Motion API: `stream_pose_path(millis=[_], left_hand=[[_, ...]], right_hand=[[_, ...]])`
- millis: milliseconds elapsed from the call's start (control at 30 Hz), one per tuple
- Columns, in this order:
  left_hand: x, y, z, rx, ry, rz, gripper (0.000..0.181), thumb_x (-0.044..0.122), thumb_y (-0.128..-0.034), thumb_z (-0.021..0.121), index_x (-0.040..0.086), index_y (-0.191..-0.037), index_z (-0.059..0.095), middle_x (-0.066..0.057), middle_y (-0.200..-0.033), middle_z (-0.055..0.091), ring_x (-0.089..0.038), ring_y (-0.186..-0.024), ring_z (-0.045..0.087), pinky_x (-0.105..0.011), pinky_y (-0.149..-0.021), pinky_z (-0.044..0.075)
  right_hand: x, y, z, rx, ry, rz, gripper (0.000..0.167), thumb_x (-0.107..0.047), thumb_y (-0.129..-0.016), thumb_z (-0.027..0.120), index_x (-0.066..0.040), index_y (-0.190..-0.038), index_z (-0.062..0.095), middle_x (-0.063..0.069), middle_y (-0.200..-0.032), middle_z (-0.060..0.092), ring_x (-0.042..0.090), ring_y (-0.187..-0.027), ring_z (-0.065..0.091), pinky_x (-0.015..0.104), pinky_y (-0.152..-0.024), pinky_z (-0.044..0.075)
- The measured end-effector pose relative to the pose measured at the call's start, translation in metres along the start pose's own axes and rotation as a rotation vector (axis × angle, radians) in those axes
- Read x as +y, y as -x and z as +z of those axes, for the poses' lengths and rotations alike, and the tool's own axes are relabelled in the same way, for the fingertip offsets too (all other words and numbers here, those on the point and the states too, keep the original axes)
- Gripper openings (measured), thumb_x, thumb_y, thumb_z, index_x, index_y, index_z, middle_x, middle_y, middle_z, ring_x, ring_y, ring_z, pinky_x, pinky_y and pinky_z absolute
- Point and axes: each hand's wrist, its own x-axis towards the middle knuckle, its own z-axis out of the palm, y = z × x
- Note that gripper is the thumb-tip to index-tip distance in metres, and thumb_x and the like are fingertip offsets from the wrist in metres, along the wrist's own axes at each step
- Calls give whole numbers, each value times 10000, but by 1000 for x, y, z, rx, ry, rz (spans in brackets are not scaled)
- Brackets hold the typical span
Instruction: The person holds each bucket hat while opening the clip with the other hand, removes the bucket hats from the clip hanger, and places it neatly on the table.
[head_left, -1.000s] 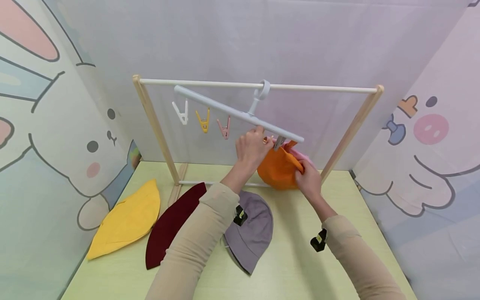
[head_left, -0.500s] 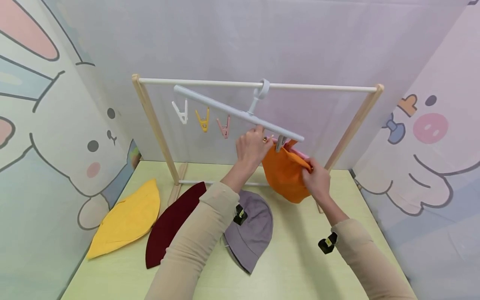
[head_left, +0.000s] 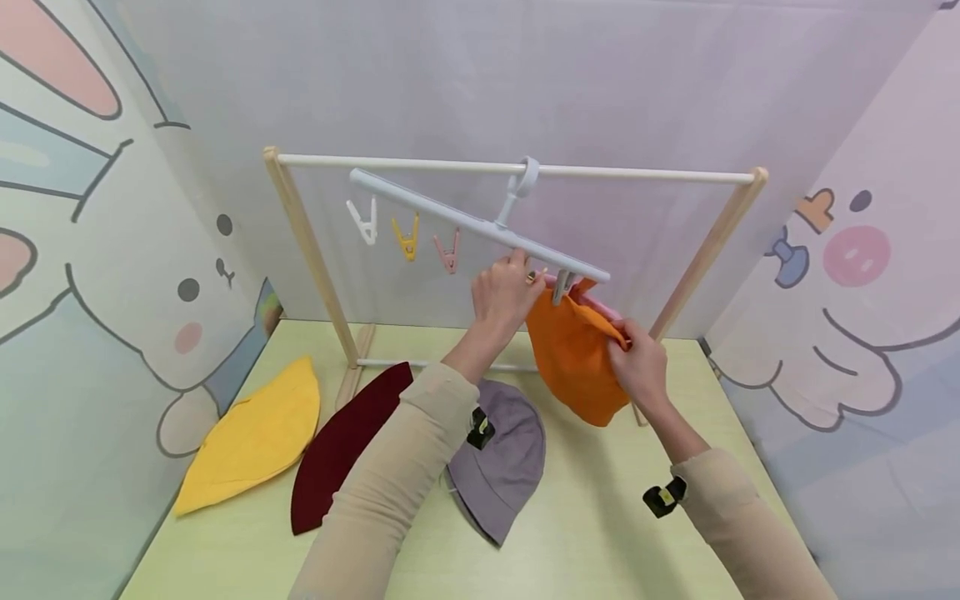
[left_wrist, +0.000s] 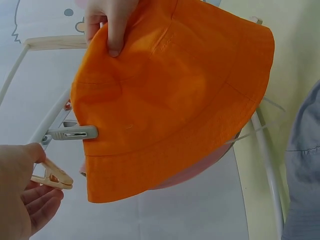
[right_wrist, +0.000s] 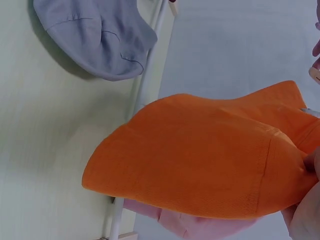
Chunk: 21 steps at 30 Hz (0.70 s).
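My left hand [head_left: 506, 287] pinches a cream clip [left_wrist: 56, 177] under the light-blue hanger [head_left: 431, 208], which hangs tilted, right end low. An orange bucket hat [head_left: 573, 358] hangs from a grey clip [left_wrist: 75, 132] near that lower end. My right hand [head_left: 640, 362] grips the orange hat's edge between thumb and fingers, holding it out to the right. In the left wrist view, the cream clip stands apart from the fabric. Behind the orange hat, a pink hat [right_wrist: 190, 222] shows only in part; its own fastening is hidden.
White, yellow and pink clips [head_left: 447, 252] hang along the hanger's left half. On the table lie a yellow hat [head_left: 258, 437], a dark red hat [head_left: 345, 450] and a grey-purple hat [head_left: 506, 458]. A wooden-sided rack [head_left: 307, 250] with a white top rod [head_left: 637, 174] carries the hanger.
My right hand has moved right and slightly down, drawing the orange hat out so more of it shows and it hangs lower. My left hand has stayed at the cream clip.
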Motion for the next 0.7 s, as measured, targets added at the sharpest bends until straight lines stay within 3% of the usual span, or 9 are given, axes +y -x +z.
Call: stream_pose_path(millis=[267, 700], left_hand=[[1, 0, 3, -12, 23, -40, 299, 420, -836, 618, 133, -791, 549, 15, -592, 502, -182, -480, 519, -288, -427, 401], [4, 3, 6, 34, 21, -47, 283, 406, -843, 616, 123, -848, 621, 16, -636, 564, -184, -502, 558, -298, -437, 434]], right_hand=[[-5, 6, -4, -14, -15, -14, 109, -72, -826, 622, -35, -927, 641, 149, -783, 647, 260, -626, 559, 315, -590, 461], [-12, 13, -10, -81, -45, 26, 127, -107, -853, 613, -53, -968, 623, 141, -844, 646, 253, -674, 559, 330, -634, 487]])
